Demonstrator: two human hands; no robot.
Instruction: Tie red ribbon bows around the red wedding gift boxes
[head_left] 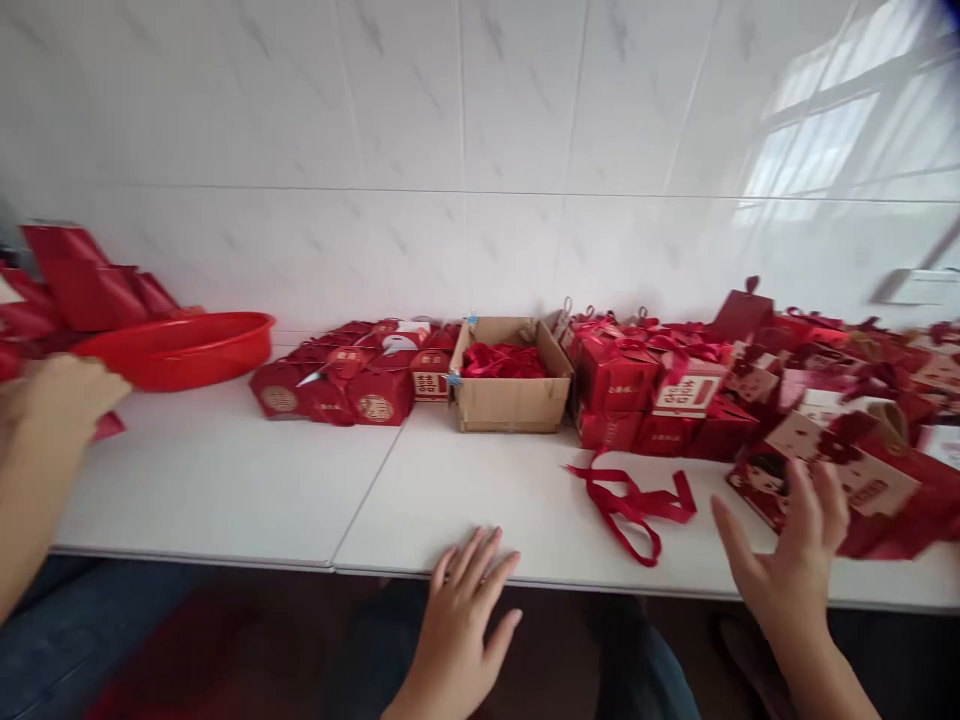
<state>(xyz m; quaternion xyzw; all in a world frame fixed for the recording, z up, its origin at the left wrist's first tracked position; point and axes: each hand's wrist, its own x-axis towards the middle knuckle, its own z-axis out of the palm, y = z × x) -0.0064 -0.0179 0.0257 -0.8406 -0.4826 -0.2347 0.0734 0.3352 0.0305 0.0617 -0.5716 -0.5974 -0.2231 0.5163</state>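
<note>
My left hand (469, 615) rests at the front edge of the white table (465, 490), palm down with its fingers spread and nothing in them. To the right, my right hand (791, 560) is raised, fingers apart, in front of a red gift box (862, 470) with a printed cartoon figure. Whether the fingertips touch that box I cannot tell. Between my hands lies a loose red ribbon (634, 500) in loops on the tabletop.
An open cardboard box (514, 405) holds red ribbons. Folded red boxes (337, 385) stand left of it, stacked ones (630, 385) right. Farther left are a red plastic basin (187, 350) and a co-worker's blurred hand (67, 395). A tiled wall (405, 120) runs behind.
</note>
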